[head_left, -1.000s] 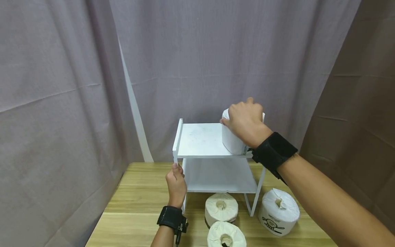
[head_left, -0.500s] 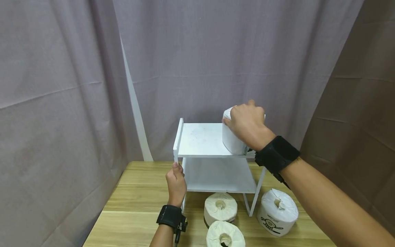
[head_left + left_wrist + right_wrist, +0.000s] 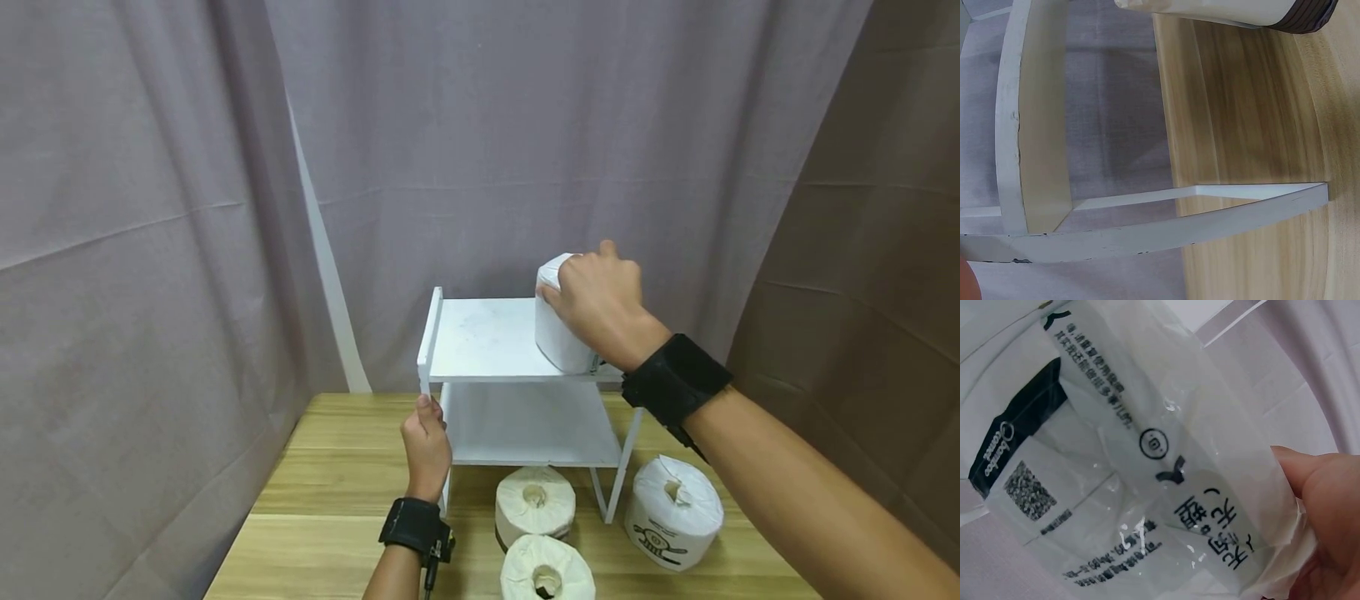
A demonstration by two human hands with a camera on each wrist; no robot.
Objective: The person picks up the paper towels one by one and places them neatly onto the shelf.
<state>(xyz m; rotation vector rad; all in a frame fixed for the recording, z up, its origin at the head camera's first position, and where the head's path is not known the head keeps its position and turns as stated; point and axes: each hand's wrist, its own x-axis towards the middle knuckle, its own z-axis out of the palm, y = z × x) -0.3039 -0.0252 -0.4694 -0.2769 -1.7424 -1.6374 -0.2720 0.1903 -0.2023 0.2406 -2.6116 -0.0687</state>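
A white two-tier shelf rack stands on the wooden table. My left hand grips its left front post just below the upper board. In the left wrist view, that post runs down to the table, with only a sliver of a fingertip at the edge. At the right end of the upper board is a white wrapped toilet paper roll. My right hand holds it from above, thumb on the near left side and partly covering its top. The right wrist view shows the printed wrapper up close, beside my thumb.
Two cream wrapped rolls stand at the rack's front, one partly under the lower board. A white roll with a printed drawing stands right of the rack. Grey curtains hang behind the wooden table.
My right hand and wrist have shifted slightly right against the roll, and more of the roll's top shows. My left hand keeps its grip on the post.
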